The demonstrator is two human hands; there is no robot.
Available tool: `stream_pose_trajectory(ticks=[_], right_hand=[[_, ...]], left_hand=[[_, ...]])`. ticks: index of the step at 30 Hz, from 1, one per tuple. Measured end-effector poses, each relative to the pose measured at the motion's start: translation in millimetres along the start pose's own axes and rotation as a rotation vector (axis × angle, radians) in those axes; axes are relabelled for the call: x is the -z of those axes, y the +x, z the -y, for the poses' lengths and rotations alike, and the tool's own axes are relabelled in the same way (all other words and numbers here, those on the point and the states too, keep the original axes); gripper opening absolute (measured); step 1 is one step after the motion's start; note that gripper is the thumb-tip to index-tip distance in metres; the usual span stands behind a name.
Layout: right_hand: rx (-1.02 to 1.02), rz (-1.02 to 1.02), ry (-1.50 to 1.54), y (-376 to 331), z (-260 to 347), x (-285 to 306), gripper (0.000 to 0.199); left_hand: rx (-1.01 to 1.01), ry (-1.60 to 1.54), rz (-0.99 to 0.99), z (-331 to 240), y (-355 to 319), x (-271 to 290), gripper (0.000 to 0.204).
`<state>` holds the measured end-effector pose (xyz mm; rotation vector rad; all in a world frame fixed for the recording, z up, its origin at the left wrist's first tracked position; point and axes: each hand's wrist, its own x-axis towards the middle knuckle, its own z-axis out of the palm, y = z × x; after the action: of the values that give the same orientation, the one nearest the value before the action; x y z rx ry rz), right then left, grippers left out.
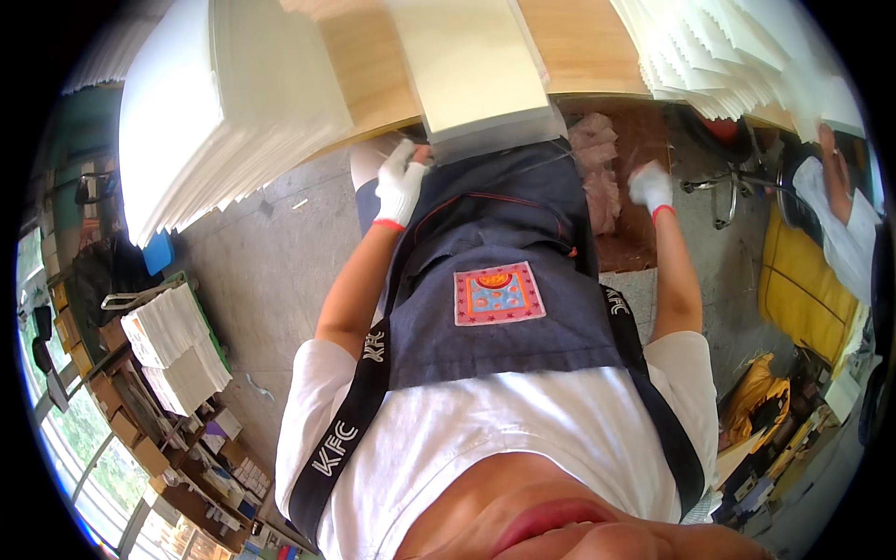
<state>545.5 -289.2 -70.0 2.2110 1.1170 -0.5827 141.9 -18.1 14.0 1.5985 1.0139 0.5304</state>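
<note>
Left hand (401, 182), white glove with red cuff, at 11 o'clock from the apron patch. Fingers curled against the near edge of the central paper stack (467, 65); touching its lower left corner, grip looks like a loose pinch on the edge, though the exact hold is hard to tell.

Right hand (651, 185), same kind of glove, at 1 o'clock. Blurred; held in the air below the bench (569, 42) edge, apart from the stack. Cannot tell whether its fingers are spread or closed.

Central paper stack: cream sheets, lying at 12 o'clock on the wooden bench, its near end overhanging the bench edge just above the dark blue apron (504, 280).

Tall white stack (215, 103) at 10 o'clock, its sheets fanned along the lower edge. Another fanned pile (719, 56) at 1 to 2 o'clock.

Another person's hand (831, 149) in a white sleeve at 2 o'clock, by that pile's right end.

Smaller paper bundles (177, 345) on a shelf at 8 o'clock. Grey concrete floor (261, 271) between.
</note>
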Motion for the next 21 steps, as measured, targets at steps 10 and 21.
stream_pose_trajectory(ticks=[10,21], right_hand=[[0.674,-1.055,0.593,-63.1,134.8,164.2,0.033],[0.096,-0.627,1.483,-27.0,174.1,146.8,0.019]], left_hand=[[-0.836,0.817,-0.216,-23.5,18.9,-13.8,0.017],[0.151,-0.409,-0.442,-4.7,31.5,-38.5,0.022]])
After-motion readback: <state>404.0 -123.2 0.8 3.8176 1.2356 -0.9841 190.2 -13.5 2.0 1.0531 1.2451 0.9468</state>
